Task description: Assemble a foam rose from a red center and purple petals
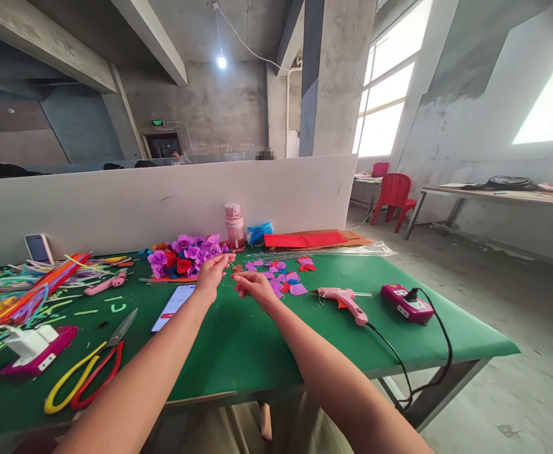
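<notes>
Both of my hands are raised over the middle of the green table, close together with fingers pinched. Between my left hand (211, 276) and my right hand (256, 287) runs a thin, light strand (233, 265), too small to name surely. My left hand pinches its upper end, my right its lower end. Behind my left hand lies a bunch of purple, red and blue artificial flowers (182, 267). Loose purple, red and blue petals (297, 289) are scattered just beyond my right hand. A pink glue gun (343, 301) rests to the right of them.
A phone (172, 307) lies left of centre. Scissors (108, 366) with red and yellow handles, a power strip (40, 353) and colourful fuzzy stems (34, 290) fill the left. A corded purple socket block (407, 304) stands right. A pink bottle (234, 228) stands by the white partition (162, 202).
</notes>
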### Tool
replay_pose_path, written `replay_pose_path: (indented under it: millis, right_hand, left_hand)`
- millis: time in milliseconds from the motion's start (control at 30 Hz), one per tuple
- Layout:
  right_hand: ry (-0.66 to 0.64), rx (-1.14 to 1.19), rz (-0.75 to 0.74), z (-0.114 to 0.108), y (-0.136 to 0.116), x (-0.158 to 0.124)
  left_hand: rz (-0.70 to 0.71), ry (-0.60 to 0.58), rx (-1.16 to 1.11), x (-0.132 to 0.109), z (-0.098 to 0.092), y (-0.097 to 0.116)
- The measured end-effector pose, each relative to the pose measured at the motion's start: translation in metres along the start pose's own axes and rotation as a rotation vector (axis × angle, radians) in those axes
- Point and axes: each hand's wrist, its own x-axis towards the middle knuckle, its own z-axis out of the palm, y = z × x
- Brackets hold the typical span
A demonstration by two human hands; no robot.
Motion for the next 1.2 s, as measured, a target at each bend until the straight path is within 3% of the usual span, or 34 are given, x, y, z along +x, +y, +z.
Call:
replay_pose_path:
  millis: [167,300,433,533,600,700,867,1100,1200]
  right_hand:
    - [-0.064,-0.038,-0.072,0.003,-0.005,-0.004]
    - [-0.047,0.011,-0.053,-0.010,-0.014,-0.001]
    - [0.195,0.045,-0.123,-0.030,-0.017,0.007]
    - [0.381,0.044,-0.186,-0.038,-0.016,0.012]
    - [0.422,0.019,-0.235,-0.036,-0.015,0.012]
    - [0.334,-0.140,-0.378,-0.025,-0.018,0.007]
    - [0.063,-0.573,-0.618,-0.013,-0.022,-0.003]
    - [0.117,-0.683,-0.661,-0.016,-0.021,-0.003]
    - [0.181,-0.604,-0.594,-0.017,-0.021,0.000]
  left_hand:
    - [-0.058,-0.074,-0.028,-0.006,0.020,-0.008]
    - [-0.050,0.023,-0.071,0.002,0.008,-0.008]
    - [-0.087,0.061,-0.107,0.006,-0.016,-0.005]
    - [-0.116,-0.021,-0.092,0.000,-0.024,-0.004]
    - [-0.149,-0.098,-0.074,-0.005,-0.023,-0.006]
    - [-0.223,-0.167,-0.056,-0.010,-0.015,-0.010]
    - [-0.307,-0.151,-0.087,-0.015,-0.001,-0.015]
    - [-0.429,-0.146,-0.180,-0.022,0.007,-0.006]
    - [-0.436,-0.138,-0.181,-0.022,0.003,-0.003]
